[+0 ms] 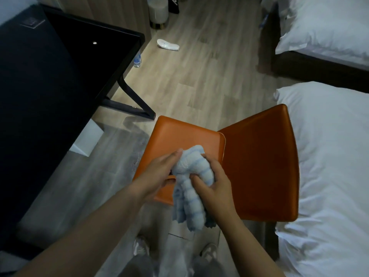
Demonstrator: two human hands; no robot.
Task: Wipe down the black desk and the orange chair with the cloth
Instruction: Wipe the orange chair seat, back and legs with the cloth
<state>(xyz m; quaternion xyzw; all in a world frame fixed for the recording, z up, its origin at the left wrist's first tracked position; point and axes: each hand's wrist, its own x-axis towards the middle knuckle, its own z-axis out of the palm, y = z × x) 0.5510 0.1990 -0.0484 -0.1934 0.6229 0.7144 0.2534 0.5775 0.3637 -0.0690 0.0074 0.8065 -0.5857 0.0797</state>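
Note:
The orange chair (185, 136) stands in the middle of the head view, its seat toward the left and its backrest (263, 166) toward the right. Above the seat's near edge I hold a bunched light-blue ribbed cloth (191, 188) with both hands. My left hand (159, 172) grips its upper left side. My right hand (215, 182) is curled round its right side, thumb pressed into the folds. The cloth's loose end hangs down below my hands. The black desk (50, 80) fills the left side, apart from both hands.
A white bed (329, 156) lies close against the chair's right side, and a second bed (323, 27) lies farther back. On the wooden floor sit a water bottle (137, 61) beside the desk leg, a white slipper (168, 45) and a round stool (158, 12).

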